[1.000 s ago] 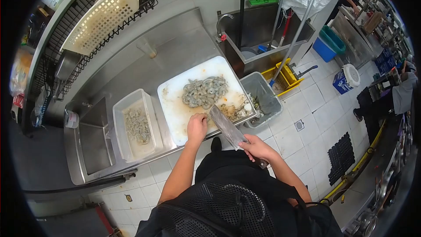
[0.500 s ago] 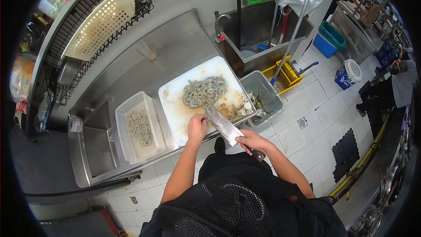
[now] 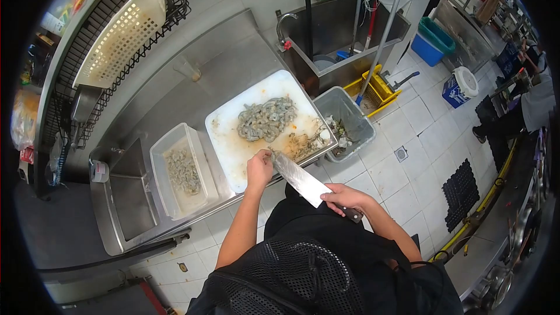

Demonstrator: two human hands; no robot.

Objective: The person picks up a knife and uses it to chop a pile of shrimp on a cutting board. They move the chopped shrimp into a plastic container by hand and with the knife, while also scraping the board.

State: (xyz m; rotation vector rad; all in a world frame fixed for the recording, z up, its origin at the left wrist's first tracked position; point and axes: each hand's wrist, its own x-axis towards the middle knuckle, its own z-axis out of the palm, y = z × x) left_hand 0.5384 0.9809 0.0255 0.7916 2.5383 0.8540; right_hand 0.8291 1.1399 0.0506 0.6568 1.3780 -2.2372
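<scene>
My right hand (image 3: 344, 199) is closed round the dark handle of a broad-bladed cleaver (image 3: 300, 178), whose blade points up and left over the near edge of a white cutting board (image 3: 227, 166). At the blade's far end, my left hand (image 3: 260, 169) has its fingers pinched together; what they hold is too small to make out. A heap of grey peeled shrimp (image 3: 267, 119) lies on the board beyond both hands. To its right are brownish scraps (image 3: 302, 146) along the board's edge. Left of the board, a clear plastic tub (image 3: 201, 160) holds more shrimp (image 3: 184, 172).
A grey waste bin (image 3: 360, 137) with scraps stands right of the board. Behind it are a steel mop sink (image 3: 324, 79) and a yellow mop bucket (image 3: 382, 93). A sink basin (image 3: 133, 189) lies at the left. Another person (image 3: 534, 108) is at far right.
The cleaver and both hands have shifted slightly towards my body, and the blade now catches more light. The view has moved a little; the shrimp heap looks unchanged.
</scene>
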